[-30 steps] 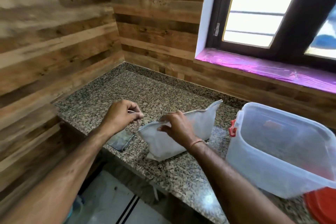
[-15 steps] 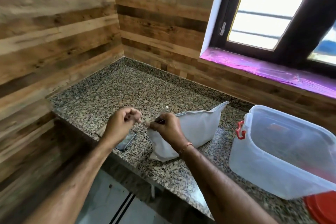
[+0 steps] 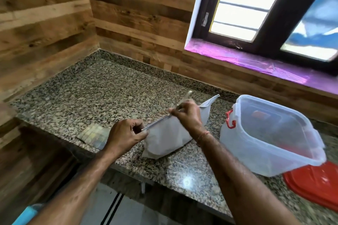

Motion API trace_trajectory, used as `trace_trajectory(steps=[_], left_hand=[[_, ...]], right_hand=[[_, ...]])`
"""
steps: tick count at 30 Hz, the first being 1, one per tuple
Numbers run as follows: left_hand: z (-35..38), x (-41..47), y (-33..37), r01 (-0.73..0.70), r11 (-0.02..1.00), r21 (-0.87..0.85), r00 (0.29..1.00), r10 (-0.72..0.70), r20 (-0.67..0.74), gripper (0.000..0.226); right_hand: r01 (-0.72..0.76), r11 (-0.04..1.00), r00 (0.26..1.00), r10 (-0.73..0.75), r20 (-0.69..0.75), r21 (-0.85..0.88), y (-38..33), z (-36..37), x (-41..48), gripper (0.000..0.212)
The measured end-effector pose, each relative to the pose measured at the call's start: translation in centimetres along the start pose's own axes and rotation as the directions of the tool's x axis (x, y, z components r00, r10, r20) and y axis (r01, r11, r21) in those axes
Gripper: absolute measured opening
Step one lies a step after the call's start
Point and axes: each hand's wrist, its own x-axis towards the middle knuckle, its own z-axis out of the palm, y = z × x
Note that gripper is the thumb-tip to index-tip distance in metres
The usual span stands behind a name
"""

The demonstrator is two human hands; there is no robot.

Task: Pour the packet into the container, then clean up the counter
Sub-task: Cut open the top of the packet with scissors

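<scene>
The left forearm (image 3: 78, 179) and the right forearm (image 3: 237, 179) are bare along all the length that shows, from the lower edge of the view up to the wrists. The left hand (image 3: 126, 136) and the right hand (image 3: 186, 115) are bare too. Round the right wrist sits a thin thread band (image 3: 203, 135), orange-red, in a few strands lying close on the wrist. At the lower left corner, against the left arm, a strip of light blue cloth (image 3: 27, 213) shows; whether it is a sleeve cannot be told.

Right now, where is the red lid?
In the head view the red lid lies on the counter at the far right, just in front of the clear container.
</scene>
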Motion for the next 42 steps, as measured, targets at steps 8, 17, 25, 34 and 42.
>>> trace_trajectory(steps=[8,17,25,34,42], left_hand=[[1.1,4.8,4.6,-0.195,0.880,0.433,0.977,0.134,0.166,0.042],[3.3,6.2,5.1,-0.229,0.846,0.482,0.971,0.166,0.171,0.033],[3.4,5.6,4.4,-0.154,0.873,0.462,0.986,0.109,0.124,0.036],[3.5,5.1,5.5,-0.064,0.884,0.463,0.997,0.037,0.067,0.045],[3.3,3.2,5.2,0.107,0.920,0.378,0.994,-0.094,-0.052,0.032]], right_hand=[[-0.089,0.995,0.988,0.082,-0.130,-0.054,0.7,-3.4,2.0,0.030],[-0.097,0.988,0.973,0.069,-0.221,-0.122,3.5,-6.9,5.3,0.031],[-0.243,0.970,0.941,0.240,-0.237,0.017,6.8,-11.7,10.7,0.032],[-0.333,0.913,0.909,0.377,-0.175,0.236,9.0,-11.5,13.2,0.028],[-0.328,0.753,0.882,0.461,-0.101,0.571,8.8,-10.5,13.6,0.022]])
